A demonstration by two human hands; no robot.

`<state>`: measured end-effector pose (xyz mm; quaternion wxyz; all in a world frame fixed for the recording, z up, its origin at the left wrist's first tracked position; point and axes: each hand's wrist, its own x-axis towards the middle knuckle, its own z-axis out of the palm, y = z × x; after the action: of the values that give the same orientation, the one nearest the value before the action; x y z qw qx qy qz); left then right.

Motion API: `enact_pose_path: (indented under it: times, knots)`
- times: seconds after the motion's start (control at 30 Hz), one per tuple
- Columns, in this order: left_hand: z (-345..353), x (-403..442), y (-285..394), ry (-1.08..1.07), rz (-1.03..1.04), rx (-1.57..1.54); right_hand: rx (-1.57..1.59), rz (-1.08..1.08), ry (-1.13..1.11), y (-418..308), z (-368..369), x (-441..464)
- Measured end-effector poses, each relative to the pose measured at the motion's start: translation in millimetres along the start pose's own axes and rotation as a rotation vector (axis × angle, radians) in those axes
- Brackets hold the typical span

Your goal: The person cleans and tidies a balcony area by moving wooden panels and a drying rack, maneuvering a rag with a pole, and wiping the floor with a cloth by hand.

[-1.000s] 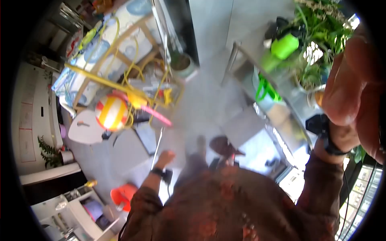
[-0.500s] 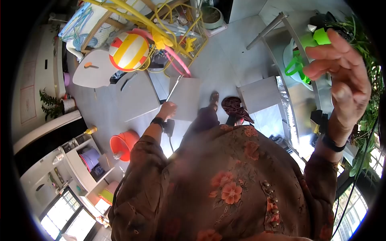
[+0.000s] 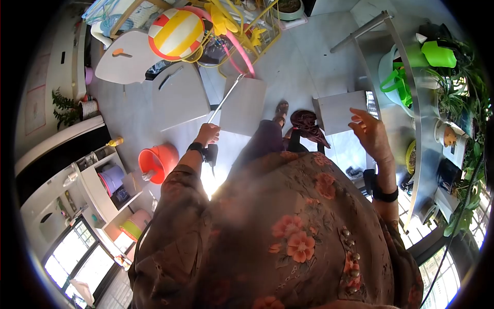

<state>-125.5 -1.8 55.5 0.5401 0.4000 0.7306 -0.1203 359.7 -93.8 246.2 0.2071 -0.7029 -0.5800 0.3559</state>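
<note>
My left hand (image 3: 208,135) is closed around one end of a thin metal rod (image 3: 225,101). The rod points away from me, and its far tip lies over a grey board (image 3: 244,105) near a pink hoop (image 3: 241,54). On the other side, my right hand (image 3: 369,135) hangs in the air with its fingers apart and nothing in them. Below it are a grey box (image 3: 341,110) and a bright patch of floor. Both wrists wear dark bands with small devices.
A red bucket (image 3: 158,161) stands at the left. A striped ball (image 3: 176,34) rests by a yellow wire rack (image 3: 262,41). At the right, a metal shelf (image 3: 411,103) has a basin with green items, beside plants (image 3: 453,92). A dark shoe (image 3: 281,109) shows ahead.
My right hand has come down and inward from the plants at the far right. My left hand still holds the rod and sits slightly higher in view. The view has shifted.
</note>
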Motion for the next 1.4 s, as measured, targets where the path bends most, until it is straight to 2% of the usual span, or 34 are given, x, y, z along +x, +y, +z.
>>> enact_pose_path:
  times: [0.17,0.3,0.53,0.67,0.8,0.87,0.93,1.0,1.03,1.07,1.1,1.13,1.2,1.27,1.37,1.4]
  knots:
    - [2,-28,-19,0.013,-0.006,0.019,-0.012,0.065,-0.093,18,29,-49]
    - [2,-33,-31,0.011,0.017,0.019,0.010,0.044,-0.071,36,54,-77]
    - [-14,-33,-23,0.012,0.093,-0.005,-0.012,0.066,-0.055,31,82,-85]
    - [-32,-24,-44,0.027,0.120,-0.026,-0.009,0.152,-0.114,31,113,-71]
    - [-45,-22,-70,0.027,0.107,-0.060,0.022,0.081,-0.079,76,208,-33]
    - [-53,-11,-90,0.004,0.089,-0.038,-0.180,-0.101,-0.180,96,267,1]
    - [-62,0,-104,-0.021,0.099,-0.010,0.084,0.100,-0.184,58,311,30]
    - [-76,39,-143,-0.115,0.109,-0.104,0.423,0.334,-0.285,20,361,70]
    - [-82,43,-147,-0.114,0.132,0.018,0.313,0.303,-0.270,28,418,91]
    - [-90,76,-190,-0.186,0.114,-0.326,0.202,0.275,-0.239,40,472,117]
    - [-95,88,-205,-0.107,0.443,0.136,0.003,0.073,-0.106,17,482,129]
    - [-99,92,-215,-0.163,0.379,0.023,0.341,0.507,-0.198,9,505,150]
    - [-108,98,-234,-0.251,0.238,-0.203,0.435,0.602,-0.068,6,538,182]
    - [-113,81,-223,-0.167,0.284,0.094,0.453,0.689,-0.023,-4,569,211]
    - [-118,90,-239,-0.120,0.206,0.084,0.478,0.788,0.168,-6,613,250]
    - [-119,90,-239,-0.120,0.244,0.090,0.547,0.878,0.144,-8,619,261]
